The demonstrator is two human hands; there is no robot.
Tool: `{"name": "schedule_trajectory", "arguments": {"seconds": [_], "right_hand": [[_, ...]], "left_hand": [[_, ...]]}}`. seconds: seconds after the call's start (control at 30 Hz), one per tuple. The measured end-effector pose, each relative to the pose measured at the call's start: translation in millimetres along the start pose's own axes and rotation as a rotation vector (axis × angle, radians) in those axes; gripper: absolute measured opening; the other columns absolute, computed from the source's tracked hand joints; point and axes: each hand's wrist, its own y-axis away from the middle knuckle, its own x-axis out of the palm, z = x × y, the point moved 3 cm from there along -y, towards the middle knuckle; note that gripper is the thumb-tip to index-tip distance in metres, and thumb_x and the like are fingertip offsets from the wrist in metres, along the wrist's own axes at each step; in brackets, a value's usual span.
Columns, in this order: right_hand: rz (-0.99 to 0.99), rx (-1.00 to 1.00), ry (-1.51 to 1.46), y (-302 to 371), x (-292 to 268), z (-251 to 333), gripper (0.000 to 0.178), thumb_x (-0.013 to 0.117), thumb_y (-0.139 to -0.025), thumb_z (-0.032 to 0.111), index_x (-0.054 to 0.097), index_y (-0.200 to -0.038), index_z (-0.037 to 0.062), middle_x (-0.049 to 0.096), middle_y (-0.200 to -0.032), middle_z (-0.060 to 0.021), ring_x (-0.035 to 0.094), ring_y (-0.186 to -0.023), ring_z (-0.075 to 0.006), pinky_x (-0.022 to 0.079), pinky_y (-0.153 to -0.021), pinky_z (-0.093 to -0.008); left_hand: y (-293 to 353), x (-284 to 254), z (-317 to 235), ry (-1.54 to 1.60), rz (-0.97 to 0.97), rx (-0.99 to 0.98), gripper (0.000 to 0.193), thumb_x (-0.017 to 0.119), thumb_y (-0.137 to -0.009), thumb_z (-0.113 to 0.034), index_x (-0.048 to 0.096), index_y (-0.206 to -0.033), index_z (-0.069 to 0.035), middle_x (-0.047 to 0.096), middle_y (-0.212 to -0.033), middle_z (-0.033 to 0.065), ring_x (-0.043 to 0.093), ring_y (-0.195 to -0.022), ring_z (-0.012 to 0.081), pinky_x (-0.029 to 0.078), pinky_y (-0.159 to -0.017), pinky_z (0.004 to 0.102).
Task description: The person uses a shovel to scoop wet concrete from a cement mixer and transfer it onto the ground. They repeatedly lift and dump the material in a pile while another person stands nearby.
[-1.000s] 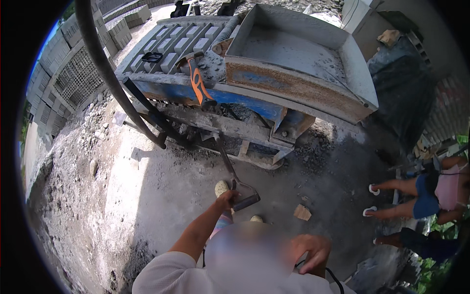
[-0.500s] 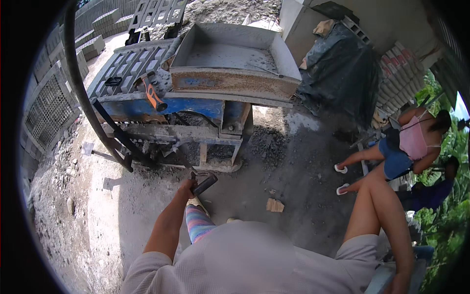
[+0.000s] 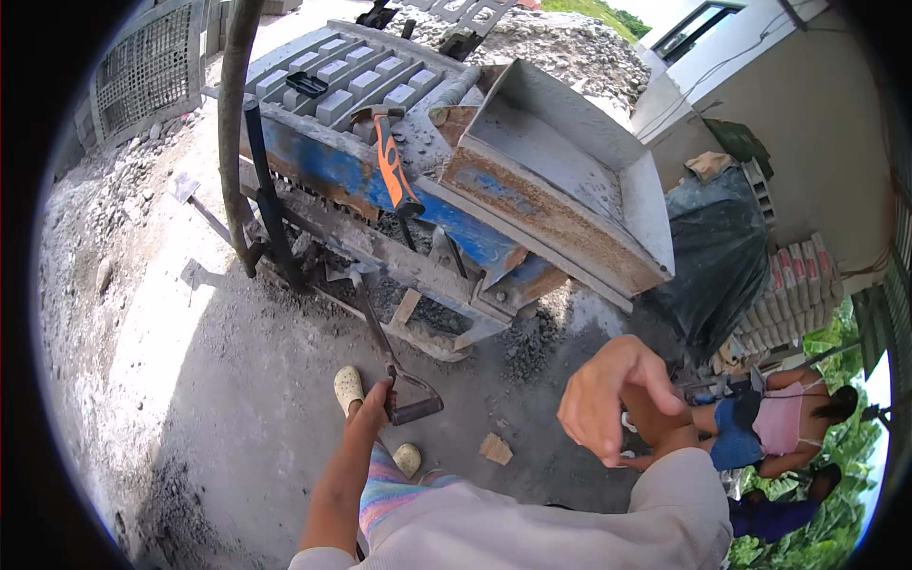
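My left hand (image 3: 377, 401) is closed around the handle end of a shovel (image 3: 380, 332), beside its D-shaped grip. The shovel slants away from me, its blade end down by the base of a blue block-making machine (image 3: 323, 157). My right hand (image 3: 613, 399) is raised in the air in front of my body at the right, holding nothing, with the fingers loosely bent and the thumb apart. A claw hammer (image 3: 391, 161) with an orange and black handle rests on the machine's front edge. Next to it, a small black tray-like piece (image 3: 307, 85) lies on the block mould (image 3: 351, 71).
A rusty metal hopper tray (image 3: 560, 204) tops the machine's right side. A bent pole (image 3: 233, 123) and a dark lever (image 3: 266, 190) stand at its left. At right are a dark tarp (image 3: 717, 252), stacked cement bags (image 3: 798, 285) and two people, one in a pink top (image 3: 781, 418).
My right hand has come up from low at the right to in front of me. My left hand keeps hold of the shovel. The view has turned to the right.
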Motion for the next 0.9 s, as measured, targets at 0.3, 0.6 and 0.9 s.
{"name": "schedule_trajectory", "arguments": {"seconds": [0.3, 0.6, 0.9], "right_hand": [[-1.8, 0.257, -1.091, 56.8, -87.1, -336.1, 0.055, 0.056, -0.07, 0.048, 0.041, -0.1, 0.0048, 0.052, -0.086, -0.0093, 0.052, -0.072, -0.0207, 0.042, -0.072, -0.034], [-2.117, -0.302, -1.147, 53.8, -86.4, -388.7, 0.01, 0.056, -0.068, 0.013, 0.047, -0.067, 0.0079, 0.049, -0.062, -0.0047, 0.05, -0.068, -0.0224, 0.039, -0.077, -0.0439], [-2.417, -0.21, -1.292, 59.6, -89.2, -397.4, 0.009, 0.049, -0.062, 0.012, 0.04, -0.06, 0.0094, 0.042, -0.055, -0.0034, 0.044, -0.056, -0.0208, 0.04, -0.066, -0.039]], "left_hand": [[30.8, 18.1, -34.8, 0.201, 0.205, -0.179, 0.046, 0.047, -0.074, -0.05, 0.045, -0.07, -0.004, 0.04, -0.051, -0.0002, 0.038, -0.042, 0.0113, 0.033, -0.04, 0.022], [-28.7, -1.0, -35.2, 0.018, 0.188, -0.013, 0.037, 0.057, -0.072, -0.036, 0.049, -0.085, -0.003, 0.054, -0.067, 0.0066, 0.051, -0.054, 0.0168, 0.042, -0.046, 0.0292], [-65.6, 25.5, -30.1, 0.062, 0.047, -0.034, 0.012, 0.056, -0.066, -0.002, 0.048, -0.066, 0.007, 0.051, -0.057, 0.0128, 0.053, -0.043, 0.0241, 0.046, -0.039, 0.0341]]}}
